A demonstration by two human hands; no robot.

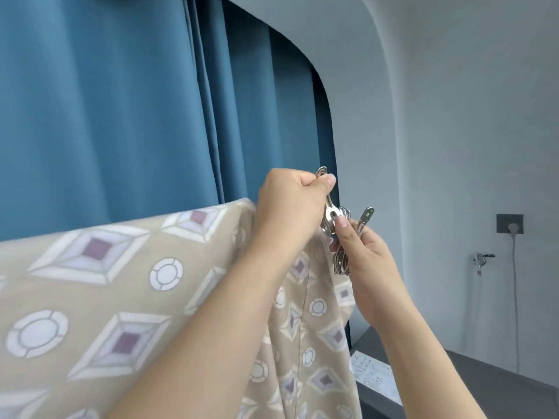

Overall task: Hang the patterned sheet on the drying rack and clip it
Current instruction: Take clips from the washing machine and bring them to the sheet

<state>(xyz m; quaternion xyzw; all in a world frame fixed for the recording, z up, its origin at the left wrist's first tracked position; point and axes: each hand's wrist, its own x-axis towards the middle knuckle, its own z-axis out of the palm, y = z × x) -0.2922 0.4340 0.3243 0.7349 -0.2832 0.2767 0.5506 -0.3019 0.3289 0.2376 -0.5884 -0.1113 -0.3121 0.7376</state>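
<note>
The patterned sheet point(99, 291) is beige with white diamonds and circles; it hangs draped over a rack bar that it hides, filling the lower left. At its right top corner my left hand point(290, 204) squeezes the handles of a metal clip point(328, 213) whose jaws sit at the sheet's upper edge. Just right of it, my right hand point(366, 258) holds a bunch of spare metal clips point(348, 249), with a fingertip touching the first clip.
Blue curtains point(121, 101) hang behind the sheet. A grey wall at right carries a socket plate point(509, 223) with a plugged white cable and a metal tap point(481, 258). A dark ledge point(484, 382) with a printed paper sheet point(375, 378) lies at the lower right.
</note>
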